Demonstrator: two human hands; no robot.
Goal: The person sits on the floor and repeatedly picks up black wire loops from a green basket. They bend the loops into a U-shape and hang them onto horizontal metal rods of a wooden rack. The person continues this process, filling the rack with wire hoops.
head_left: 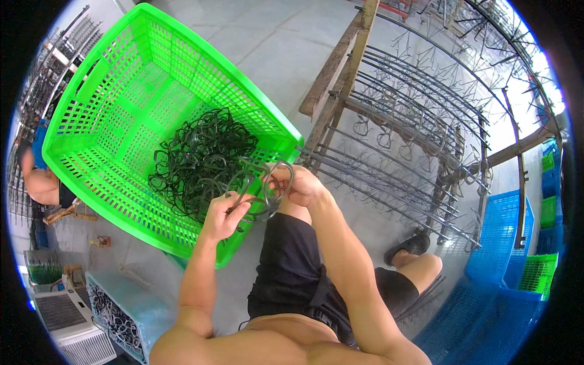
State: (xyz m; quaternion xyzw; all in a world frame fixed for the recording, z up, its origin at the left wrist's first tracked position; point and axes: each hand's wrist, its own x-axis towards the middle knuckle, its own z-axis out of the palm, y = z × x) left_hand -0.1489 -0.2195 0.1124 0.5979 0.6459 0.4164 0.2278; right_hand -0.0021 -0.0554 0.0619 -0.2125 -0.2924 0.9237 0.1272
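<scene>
Both my hands meet above the near right edge of a large green plastic basket (224, 62). Between them is a small bunch of bent metal wire loops (266, 190), shiny and dark. My left hand (224, 217) pinches the bunch from the left with thumb and fingers. Fingers curled, my right hand (300, 184) grips the loops from the right. Inside the basket a tangled heap of dark wire loops (204, 155) lies toward its near right end. How many loops I hold cannot be made out.
On the right stands a rack of metal rods (404, 115) with wire pieces hanging from it. Blue plastic baskets (496, 237) are stacked at far right. Lower left, a blue-lined container (131, 304) holds metal pieces. Another person (44, 185) sits beyond the basket's left side.
</scene>
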